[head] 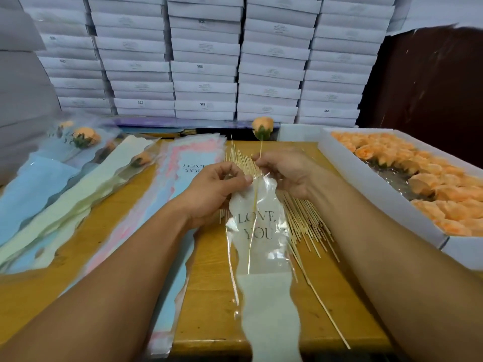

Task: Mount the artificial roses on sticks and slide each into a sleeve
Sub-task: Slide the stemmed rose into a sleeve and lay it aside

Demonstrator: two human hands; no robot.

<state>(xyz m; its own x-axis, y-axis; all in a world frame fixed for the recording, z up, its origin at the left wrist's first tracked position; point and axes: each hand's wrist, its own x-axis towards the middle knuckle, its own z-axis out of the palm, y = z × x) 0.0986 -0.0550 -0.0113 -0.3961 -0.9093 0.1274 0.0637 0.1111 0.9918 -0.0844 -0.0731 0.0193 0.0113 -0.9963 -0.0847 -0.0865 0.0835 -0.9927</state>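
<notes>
Both forearms reach in from the near edge and meet over the middle of a wooden tabletop (209,283). The left hand (211,189), knuckles up and fingers curled, pinches the open mouth of a clear sleeve (257,231) printed "LOVE YOU", thumb pressed against the film. The right hand (285,173), just beside it with fingers bent, grips a thin stick (254,199) whose lower length shows inside the sleeve. At the stick's far end, beyond both hands, stands an orange artificial rose (262,126) with a green calyx, upright and outside the sleeve. The sleeve trails toward the near edge, its pale lower part hanging past the tabletop. Under and to the right of the hands lies a spread of loose bamboo sticks (305,220). Far right, a white tray (371,178) holds rows of orange rose heads (418,165). To the left lie stacks of empty sleeves (167,205), pink and blue, then yellow and blue ones; on their far end rest finished sleeved roses (86,137). White cartons (203,61) are stacked along the far wall.
</notes>
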